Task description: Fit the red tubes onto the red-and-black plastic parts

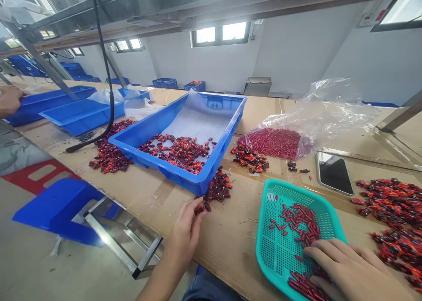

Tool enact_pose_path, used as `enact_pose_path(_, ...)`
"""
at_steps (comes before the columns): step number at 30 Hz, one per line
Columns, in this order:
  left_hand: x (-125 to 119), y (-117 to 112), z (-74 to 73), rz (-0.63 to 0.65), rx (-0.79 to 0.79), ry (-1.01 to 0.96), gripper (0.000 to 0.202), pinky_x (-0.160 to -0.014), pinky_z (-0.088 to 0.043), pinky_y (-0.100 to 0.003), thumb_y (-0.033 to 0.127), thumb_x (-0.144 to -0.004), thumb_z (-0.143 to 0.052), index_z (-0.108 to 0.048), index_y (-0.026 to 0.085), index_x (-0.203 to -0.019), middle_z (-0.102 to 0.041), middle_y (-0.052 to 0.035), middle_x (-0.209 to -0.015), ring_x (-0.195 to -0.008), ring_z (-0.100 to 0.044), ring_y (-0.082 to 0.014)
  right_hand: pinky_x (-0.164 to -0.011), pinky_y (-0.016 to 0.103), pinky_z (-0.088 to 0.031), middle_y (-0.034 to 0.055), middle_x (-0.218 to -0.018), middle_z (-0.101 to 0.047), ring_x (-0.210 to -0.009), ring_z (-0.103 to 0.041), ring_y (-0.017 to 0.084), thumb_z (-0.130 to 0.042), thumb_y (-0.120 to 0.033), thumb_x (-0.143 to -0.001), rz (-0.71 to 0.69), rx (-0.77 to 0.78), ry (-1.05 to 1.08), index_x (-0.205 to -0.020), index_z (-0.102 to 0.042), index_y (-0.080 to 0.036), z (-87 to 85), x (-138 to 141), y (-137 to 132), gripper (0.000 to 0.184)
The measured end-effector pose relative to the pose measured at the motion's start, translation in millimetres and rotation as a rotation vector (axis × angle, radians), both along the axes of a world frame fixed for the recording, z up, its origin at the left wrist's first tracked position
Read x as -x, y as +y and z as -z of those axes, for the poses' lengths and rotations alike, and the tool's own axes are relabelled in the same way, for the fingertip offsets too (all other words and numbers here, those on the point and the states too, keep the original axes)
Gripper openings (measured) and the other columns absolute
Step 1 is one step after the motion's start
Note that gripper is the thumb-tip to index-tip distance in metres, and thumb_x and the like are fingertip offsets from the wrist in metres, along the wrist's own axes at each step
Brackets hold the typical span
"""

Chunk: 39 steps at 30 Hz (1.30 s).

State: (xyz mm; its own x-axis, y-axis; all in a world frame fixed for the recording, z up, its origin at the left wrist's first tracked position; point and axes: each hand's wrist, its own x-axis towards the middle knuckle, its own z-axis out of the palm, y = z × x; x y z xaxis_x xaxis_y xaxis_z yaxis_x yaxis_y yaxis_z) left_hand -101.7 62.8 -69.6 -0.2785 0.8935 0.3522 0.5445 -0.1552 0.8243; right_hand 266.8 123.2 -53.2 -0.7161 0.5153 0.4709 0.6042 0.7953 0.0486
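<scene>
My left hand (186, 224) is at the table edge, its fingertips closed around a small red-and-black piece at the near end of a loose pile of red-and-black pieces (220, 187). That pile lies against the near corner of a blue tray (158, 169). Over on the right, my right hand (349, 266) reaches into a green perforated basket (268, 244), fingers curled down among small dark red rods (305, 222). Its fingertips are partly hidden, and what they grip cannot be made out. More red-and-black pieces (187, 151) lie in the blue tray on a white ribbed sheet (198, 121).
A clear plastic bag (277, 143) of red rods lies behind the basket, near a phone (334, 173). Red-and-black heaps (398, 204) cover the right side. A black cable (107, 68) hangs at left, before another blue tray (79, 116). Another person's hand (9, 99) is far left.
</scene>
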Motion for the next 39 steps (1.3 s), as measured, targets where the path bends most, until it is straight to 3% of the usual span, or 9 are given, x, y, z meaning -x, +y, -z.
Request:
enact_pose_path(3, -11, -10, -15.3, 0.084, 0.023, -0.227, 0.023, -0.095, -0.058, -0.038, 0.035, -0.097, -0.068, -0.079, 0.023, -0.113, -0.077, -0.0113, -0.11, -0.106, -0.071, -0.0268, -0.062, 0.038, -0.043, -0.0002, -0.069, -0.073, -0.059, -0.067, 0.022, -0.055, -0.006, -0.089, -0.01, 0.048, -0.141, -0.079, -0.069, -0.027, -4.3, 6, 3, 0.026)
enact_pose_path(6, -21, -17, -26.0, 0.138, 0.089, -0.485, 0.025, -0.085, -0.061, -0.032, 0.043, -0.093, -0.076, -0.081, 0.021, -0.104, -0.076, -0.01, -0.104, -0.095, -0.074, -0.0233, -0.065, 0.038, -0.039, 0.0002, -0.064, -0.071, -0.06, -0.066, 0.023, -0.058, -0.003, -0.081, 0.051, 0.072, -0.22, -0.071, -0.063, -0.025, -1.2, 6, 3, 0.025)
enact_pose_path(12, -43, -23, -36.8, 0.238, 0.28, -0.984, 0.028, -0.083, -0.061, -0.027, 0.042, -0.08, -0.093, -0.078, 0.023, -0.094, -0.077, -0.0037, -0.095, -0.087, -0.076, -0.0178, -0.067, 0.037, -0.039, 0.0022, -0.063, -0.068, -0.061, -0.063, 0.022, -0.059, -0.008, -0.09, 0.15, 0.124, -0.155, -0.068, -0.058, -0.023, -0.6, 14, -1, 0.026)
enact_pose_path(16, -58, -26, -42.1, 0.223, 0.406, -1.291, 0.043, -0.085, -0.058, -0.023, 0.044, -0.074, -0.098, -0.081, 0.028, -0.11, -0.078, -0.0033, -0.094, -0.089, -0.073, -0.0147, -0.069, 0.033, -0.048, 0.0018, -0.078, -0.073, -0.072, -0.069, 0.021, -0.056, -0.012, -0.099, 0.142, 0.268, -0.084, -0.086, -0.063, -0.022, -24.1, 22, -10, 0.019)
enact_pose_path(20, -73, -25, -50.7, 0.257, 0.524, -1.46, 0.034, -0.077, -0.057, -0.023, 0.04, -0.07, -0.1, -0.082, 0.025, -0.095, -0.076, -0.0021, -0.088, -0.081, -0.07, -0.0125, -0.069, 0.027, -0.056, 0.0014, -0.088, -0.071, -0.079, -0.069, 0.017, -0.055, -0.013, -0.103, 0.076, 0.63, 0.336, -0.097, -0.062, -0.023, -54.2, 42, -36, 0.014)
enact_pose_path(23, -82, -23, -54.9, 0.291, 0.606, -1.523, 0.031, -0.075, -0.057, -0.023, 0.038, -0.07, -0.1, -0.079, 0.023, -0.087, -0.073, -0.0011, -0.087, -0.08, -0.068, -0.0124, -0.074, 0.026, -0.06, 0.0029, -0.095, -0.073, -0.086, -0.071, 0.016, -0.058, -0.009, -0.102, -0.036, 0.68, 0.573, -0.107, -0.065, -0.023, -64.0, 59, -56, 0.016)
enact_pose_path(27, -89, -25, -51.4, 0.348, 0.701, -1.559, 0.035, -0.079, -0.058, -0.026, 0.041, -0.069, -0.1, -0.078, 0.021, -0.086, -0.073, -0.0028, -0.09, -0.082, -0.068, -0.0137, -0.076, 0.028, -0.064, 0.005, -0.092, -0.076, -0.084, -0.072, 0.016, -0.064, -0.011, -0.102, -0.169, 0.518, 0.698, -0.117, -0.067, -0.02, -64.1, 73, -66, 0.018)
enact_pose_path(32, -97, -31, -49.2, 0.459, 0.714, -1.49, 0.029, -0.074, -0.056, -0.024, 0.039, -0.078, -0.095, -0.074, 0.023, -0.091, -0.071, -0.002, -0.088, -0.078, -0.065, -0.0134, -0.07, 0.03, -0.063, 0.0063, -0.081, -0.074, -0.075, -0.068, 0.018, -0.066, -0.017, -0.102, -0.132, 0.317, 0.679, -0.101, -0.069, -0.016, -66.2, 80, -66, 0.004)
enact_pose_path(39, -102, -27, -50.5, 0.505, 0.605, -1.343, 0.029, -0.07, -0.053, -0.024, 0.036, -0.083, -0.091, -0.067, 0.022, -0.091, -0.069, 0.0007, -0.082, -0.072, -0.062, -0.0122, -0.067, 0.031, -0.064, 0.0049, -0.076, -0.075, -0.07, -0.069, 0.018, -0.063, -0.013, -0.101, -0.086, 0.234, 0.576, -0.099, -0.066, -0.018, -67.4, 79, -70, 0.006)
